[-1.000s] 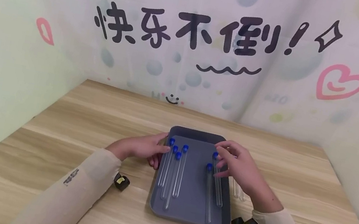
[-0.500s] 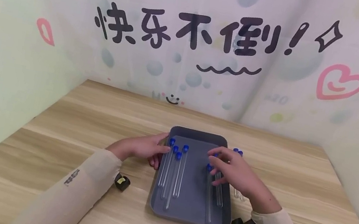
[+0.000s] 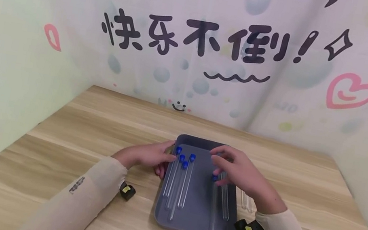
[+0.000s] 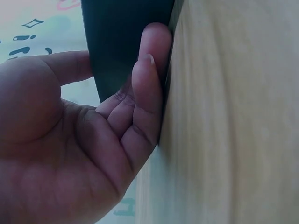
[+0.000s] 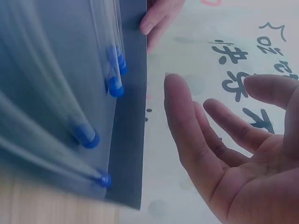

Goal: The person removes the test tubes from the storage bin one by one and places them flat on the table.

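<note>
Sleeves (image 3: 70, 193) in cream lie nearest the head camera. Ahead of them the left hand (image 3: 152, 154) grips the left wall of a grey rectangular tray (image 3: 196, 199), thumb over the rim, just as a second ago. The right hand (image 3: 241, 174) hovers above the tray's right side, fingers spread and loosely bent, holding nothing; it has moved inward from the right rim, toward the left hand. Four blue-capped test tubes (image 3: 178, 192) lie in the tray just beside the left hand, and two more tubes (image 3: 212, 210) beneath the right hand. Outside the tray, under the right hand's outer edge, loose tubes (image 3: 244, 199) rest on the wood-grain table (image 3: 101, 125); their caps, in sight half a second ago, are now behind that hand. Past both hands hangs a printed wall cloth (image 3: 138, 78).

The left wrist view shows the left hand's lower fingers (image 4: 145, 88) curled against the tray's outer wall, mostly hidden from the head camera. The right wrist view shows the bare palm and both caps of the right-side pair, one of which the head view loses behind the hand.
</note>
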Available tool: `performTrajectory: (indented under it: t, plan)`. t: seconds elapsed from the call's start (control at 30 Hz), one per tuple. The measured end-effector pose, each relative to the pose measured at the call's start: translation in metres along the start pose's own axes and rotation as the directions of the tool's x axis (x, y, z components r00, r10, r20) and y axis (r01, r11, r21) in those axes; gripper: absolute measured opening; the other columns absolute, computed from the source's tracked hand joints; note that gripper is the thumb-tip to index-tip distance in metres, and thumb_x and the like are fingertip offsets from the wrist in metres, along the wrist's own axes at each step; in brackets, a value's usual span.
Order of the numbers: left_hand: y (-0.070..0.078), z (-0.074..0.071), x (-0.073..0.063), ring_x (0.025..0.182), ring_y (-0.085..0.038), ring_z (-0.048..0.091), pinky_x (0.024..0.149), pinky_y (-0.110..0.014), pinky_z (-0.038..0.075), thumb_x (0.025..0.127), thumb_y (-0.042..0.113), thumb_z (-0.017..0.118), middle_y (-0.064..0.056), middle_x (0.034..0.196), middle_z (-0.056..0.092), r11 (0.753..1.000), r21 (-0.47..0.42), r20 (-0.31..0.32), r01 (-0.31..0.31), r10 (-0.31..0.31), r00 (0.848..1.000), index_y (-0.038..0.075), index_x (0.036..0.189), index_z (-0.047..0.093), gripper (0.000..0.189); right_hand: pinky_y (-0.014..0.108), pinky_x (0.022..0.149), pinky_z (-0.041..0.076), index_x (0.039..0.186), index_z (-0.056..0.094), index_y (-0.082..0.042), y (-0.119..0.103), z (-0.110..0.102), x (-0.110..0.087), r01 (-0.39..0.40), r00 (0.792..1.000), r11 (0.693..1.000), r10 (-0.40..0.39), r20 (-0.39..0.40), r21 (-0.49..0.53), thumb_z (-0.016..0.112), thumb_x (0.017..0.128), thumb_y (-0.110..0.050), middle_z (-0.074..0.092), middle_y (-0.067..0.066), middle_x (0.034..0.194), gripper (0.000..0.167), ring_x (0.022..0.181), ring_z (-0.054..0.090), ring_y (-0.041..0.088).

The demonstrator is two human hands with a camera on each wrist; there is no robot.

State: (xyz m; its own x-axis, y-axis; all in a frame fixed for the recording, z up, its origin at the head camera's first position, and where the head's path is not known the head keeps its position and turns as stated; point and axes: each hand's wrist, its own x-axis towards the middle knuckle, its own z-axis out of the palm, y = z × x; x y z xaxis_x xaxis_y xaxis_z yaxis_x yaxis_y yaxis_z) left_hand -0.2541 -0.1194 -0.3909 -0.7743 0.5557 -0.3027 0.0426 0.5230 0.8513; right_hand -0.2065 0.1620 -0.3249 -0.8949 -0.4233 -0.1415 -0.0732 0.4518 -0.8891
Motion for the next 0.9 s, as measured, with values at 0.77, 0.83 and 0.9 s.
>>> performTrajectory:
  t: [0.77,0.83,0.9]
  plan:
    - [0.001,0.009,0.005,0.061,-0.022,0.069,0.058,-0.035,0.061,0.109,0.03,0.041,-0.017,0.079,0.069,0.995,-0.089,0.045,0.037,-0.033,0.998,0.028,0.161,-0.003,0.068,0.041,0.066,0.064,0.134,0.056,-0.002,0.014,0.039,0.039,-0.051,0.994,0.994,0.06,-0.093,0.094,0.054,0.103,-0.02,0.058,0.024,0.128,0.036,0.087,0.067,0.026]
    - [0.001,0.009,0.004,0.061,-0.022,0.069,0.057,-0.034,0.061,0.109,0.03,0.041,-0.017,0.08,0.069,0.995,-0.091,0.043,0.042,-0.038,0.998,0.027,0.161,-0.003,0.068,0.041,0.065,0.064,0.134,0.056,-0.003,0.016,0.041,0.041,-0.051,0.993,0.995,0.059,-0.099,0.088,0.055,0.102,-0.021,0.06,0.023,0.127,0.036,0.086,0.066,0.025]
    - [0.002,0.008,0.004,0.061,-0.021,0.068,0.056,-0.034,0.06,0.109,0.03,0.04,-0.017,0.08,0.069,0.995,-0.091,0.047,0.036,-0.032,0.998,0.026,0.161,-0.003,0.068,0.041,0.065,0.063,0.133,0.056,-0.003,0.018,0.041,0.043,-0.055,0.993,0.995,0.063,-0.1,0.087,0.055,0.102,-0.021,0.06,0.023,0.125,0.036,0.085,0.065,0.025]
